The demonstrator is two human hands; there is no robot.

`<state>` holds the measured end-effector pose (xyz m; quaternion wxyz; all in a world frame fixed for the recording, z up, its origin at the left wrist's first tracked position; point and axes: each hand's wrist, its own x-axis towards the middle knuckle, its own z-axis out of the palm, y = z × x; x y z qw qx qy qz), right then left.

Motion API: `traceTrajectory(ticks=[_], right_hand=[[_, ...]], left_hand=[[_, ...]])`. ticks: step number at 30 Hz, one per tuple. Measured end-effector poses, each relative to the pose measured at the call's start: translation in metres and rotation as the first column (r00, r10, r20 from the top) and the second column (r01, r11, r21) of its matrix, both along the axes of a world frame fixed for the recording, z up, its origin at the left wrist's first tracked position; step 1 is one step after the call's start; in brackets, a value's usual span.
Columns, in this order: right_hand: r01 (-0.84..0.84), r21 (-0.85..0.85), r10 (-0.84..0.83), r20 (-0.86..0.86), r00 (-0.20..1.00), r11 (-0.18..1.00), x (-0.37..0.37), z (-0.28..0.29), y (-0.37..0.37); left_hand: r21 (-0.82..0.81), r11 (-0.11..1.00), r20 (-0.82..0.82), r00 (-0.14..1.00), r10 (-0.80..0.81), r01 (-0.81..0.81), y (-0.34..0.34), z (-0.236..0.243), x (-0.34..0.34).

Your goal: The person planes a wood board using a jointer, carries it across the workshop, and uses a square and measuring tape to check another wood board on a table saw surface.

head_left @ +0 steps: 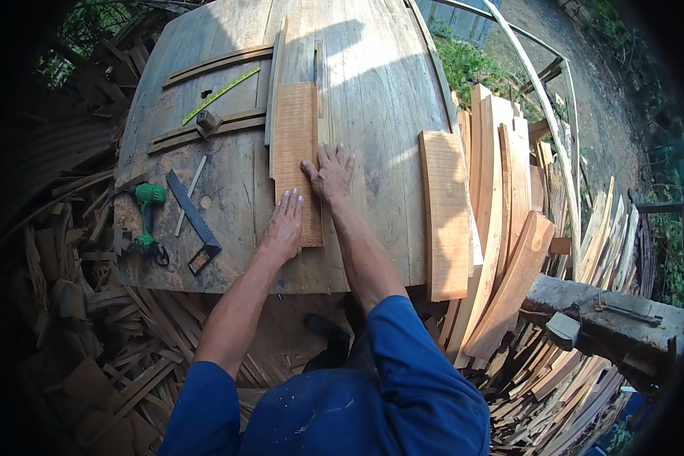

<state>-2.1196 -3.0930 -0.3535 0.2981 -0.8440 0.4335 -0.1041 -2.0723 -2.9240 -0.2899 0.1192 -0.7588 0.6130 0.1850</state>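
A reddish-brown wooden board [296, 125] lies lengthwise on the plank worktop [380, 114], its left side against a long thin wooden strip [275, 68]. My left hand [283, 228] rests flat on the board's near end, fingers stretched forward. Across the board's right edge lies my right hand [330, 175], fingers spread on the worktop and thumb over the board. Neither hand grasps anything. Beyond the right hand, a narrow strip [318, 72] lies along the board's far right side.
Left on the worktop are a green cordless drill [147, 213], a dark try square [190, 216], a yellow measuring strip [220, 96], a small dark block [207, 123] and grooved rails [228, 62]. A loose plank [444, 216] and stacked boards [501, 182] stand right; scrap wood [129, 365] surrounds the floor.
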Motion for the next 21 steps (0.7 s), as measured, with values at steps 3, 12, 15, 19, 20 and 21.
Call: traceTrajectory(ticks=[3,12,15,19,20,21], right_hand=[[-0.063,-0.032,0.064,0.029,0.998,0.997,-0.009,-0.006,-0.005],[-0.374,-0.129,0.381,0.035,0.924,0.918,-0.095,-0.015,0.031],[-0.48,-0.188,0.485,-0.021,0.874,0.857,-0.12,-0.002,0.049],[-0.474,-0.254,0.485,-0.02,0.874,0.843,-0.123,-0.003,0.054],[-0.433,-0.285,0.446,-0.018,0.895,0.855,-0.121,-0.007,0.054],[-0.39,-0.316,0.407,-0.015,0.913,0.865,-0.12,-0.01,0.054]], left_hand=[[-0.033,0.999,0.03,0.999,-0.022,0.023,-0.002,-0.01,0.006],[-0.003,1.0,0.021,1.0,-0.016,0.016,-0.019,-0.002,0.016],[0.0,1.0,0.023,1.0,-0.018,0.018,-0.022,-0.002,0.019],[-0.044,0.999,0.039,0.999,-0.026,0.028,-0.031,-0.008,0.024],[-0.048,0.998,0.038,0.999,-0.028,0.03,-0.034,-0.01,0.024],[-0.059,0.998,0.056,0.998,-0.034,0.037,-0.037,-0.011,0.024]])
